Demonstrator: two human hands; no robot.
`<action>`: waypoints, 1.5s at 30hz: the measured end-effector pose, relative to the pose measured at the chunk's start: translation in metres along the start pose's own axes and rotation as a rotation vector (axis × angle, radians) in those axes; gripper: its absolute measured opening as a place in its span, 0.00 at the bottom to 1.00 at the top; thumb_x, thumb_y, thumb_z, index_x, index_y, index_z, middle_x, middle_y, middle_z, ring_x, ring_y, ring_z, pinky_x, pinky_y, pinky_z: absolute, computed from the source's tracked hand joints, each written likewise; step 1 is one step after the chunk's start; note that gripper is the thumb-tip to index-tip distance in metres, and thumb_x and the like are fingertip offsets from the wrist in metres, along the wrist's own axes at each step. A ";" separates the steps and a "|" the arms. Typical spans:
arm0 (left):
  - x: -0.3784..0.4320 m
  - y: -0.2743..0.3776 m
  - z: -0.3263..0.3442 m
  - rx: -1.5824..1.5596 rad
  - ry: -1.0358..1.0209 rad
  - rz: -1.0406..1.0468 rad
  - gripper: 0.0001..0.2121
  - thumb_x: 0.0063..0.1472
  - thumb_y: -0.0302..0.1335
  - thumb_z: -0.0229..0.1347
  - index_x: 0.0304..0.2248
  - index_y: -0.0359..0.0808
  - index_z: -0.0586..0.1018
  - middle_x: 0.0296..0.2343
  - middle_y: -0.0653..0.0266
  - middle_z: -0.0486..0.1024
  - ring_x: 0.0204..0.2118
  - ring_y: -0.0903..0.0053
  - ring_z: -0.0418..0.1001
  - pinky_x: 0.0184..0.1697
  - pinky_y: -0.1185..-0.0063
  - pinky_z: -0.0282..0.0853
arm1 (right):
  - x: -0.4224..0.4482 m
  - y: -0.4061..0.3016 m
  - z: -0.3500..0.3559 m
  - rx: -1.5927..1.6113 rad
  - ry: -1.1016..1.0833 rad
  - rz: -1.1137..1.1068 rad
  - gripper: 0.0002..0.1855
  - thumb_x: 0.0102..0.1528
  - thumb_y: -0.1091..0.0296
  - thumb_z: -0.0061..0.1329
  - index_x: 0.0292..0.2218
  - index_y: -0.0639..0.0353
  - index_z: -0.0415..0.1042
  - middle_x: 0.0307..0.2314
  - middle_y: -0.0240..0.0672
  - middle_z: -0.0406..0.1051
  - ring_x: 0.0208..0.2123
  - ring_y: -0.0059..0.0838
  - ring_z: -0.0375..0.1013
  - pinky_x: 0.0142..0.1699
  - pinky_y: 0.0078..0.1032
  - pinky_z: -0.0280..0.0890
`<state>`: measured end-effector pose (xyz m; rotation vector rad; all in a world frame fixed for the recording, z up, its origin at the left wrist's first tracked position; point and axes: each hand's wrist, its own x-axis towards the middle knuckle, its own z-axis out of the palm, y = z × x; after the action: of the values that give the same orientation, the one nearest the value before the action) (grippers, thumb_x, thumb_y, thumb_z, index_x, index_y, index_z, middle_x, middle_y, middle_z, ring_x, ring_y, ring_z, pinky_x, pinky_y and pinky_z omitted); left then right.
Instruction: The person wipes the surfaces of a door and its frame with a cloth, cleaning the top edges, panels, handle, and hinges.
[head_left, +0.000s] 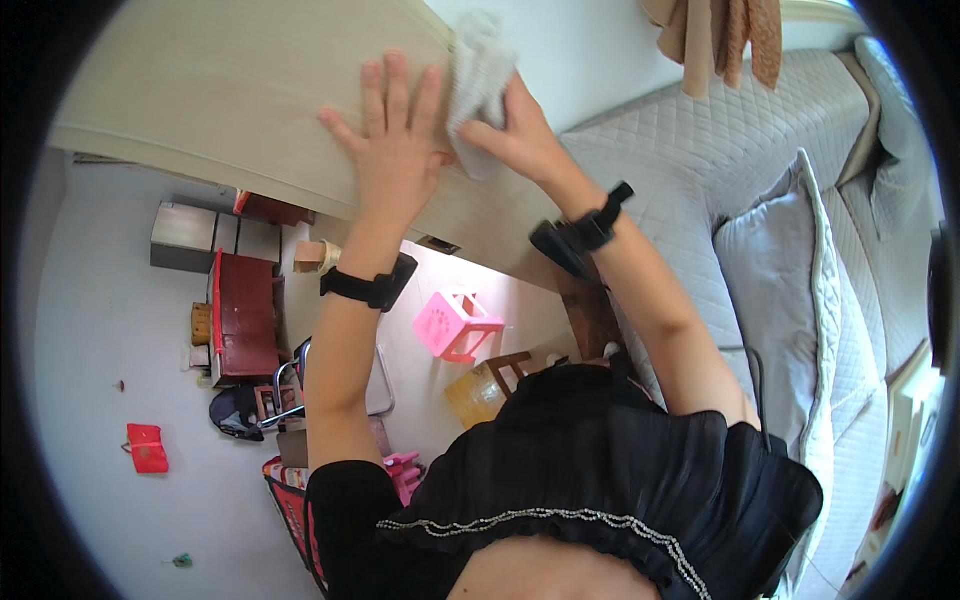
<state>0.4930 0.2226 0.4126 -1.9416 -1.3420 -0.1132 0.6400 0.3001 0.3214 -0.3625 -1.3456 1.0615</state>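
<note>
My left hand (396, 146) lies against a cream-coloured door panel (225, 82) with its fingers spread and nothing in it. Beside it, my right hand (521, 135) grips a whitish cloth (480, 90). The cloth is crumpled and lies along the right-hand edge of the panel, partly covered by my thumb and fingers. A dark latch plate (439, 244) is set into the panel's near edge, below my hands. Each wrist carries a black strap with a small dark device on it.
A grey quilted sofa (660, 195) with a pillow (772, 247) runs along the right. Below stand a pink plastic stool (450, 322) and a yellow-topped wooden stool (480, 394). A dark red cabinet (247, 315) is at the left wall. Brown fabric (712, 37) hangs at top right.
</note>
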 end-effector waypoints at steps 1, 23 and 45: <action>0.001 0.001 0.001 -0.020 0.018 -0.002 0.55 0.42 0.42 0.69 0.67 0.51 0.49 0.68 0.54 0.35 0.70 0.56 0.30 0.57 0.32 0.25 | 0.007 -0.005 0.003 0.032 -0.001 -0.004 0.46 0.42 0.63 0.58 0.60 0.65 0.56 0.55 0.52 0.61 0.58 0.47 0.60 0.62 0.36 0.54; 0.003 0.010 -0.004 -0.043 0.000 -0.055 0.54 0.44 0.38 0.68 0.67 0.53 0.48 0.68 0.59 0.32 0.71 0.60 0.27 0.58 0.33 0.24 | -0.142 0.110 -0.037 -0.640 0.271 0.615 0.31 0.51 0.64 0.55 0.52 0.66 0.59 0.43 0.59 0.72 0.45 0.64 0.71 0.50 0.49 0.65; -0.003 0.016 0.002 -0.065 0.061 -0.061 0.53 0.43 0.36 0.69 0.67 0.56 0.50 0.68 0.58 0.35 0.70 0.59 0.31 0.59 0.35 0.25 | -0.086 0.027 0.001 -0.826 0.283 0.120 0.25 0.49 0.65 0.57 0.44 0.62 0.62 0.39 0.48 0.67 0.36 0.55 0.74 0.35 0.44 0.70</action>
<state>0.5045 0.2192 0.4011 -1.9352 -1.3728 -0.2465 0.6393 0.2466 0.2486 -1.1682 -1.4617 0.4706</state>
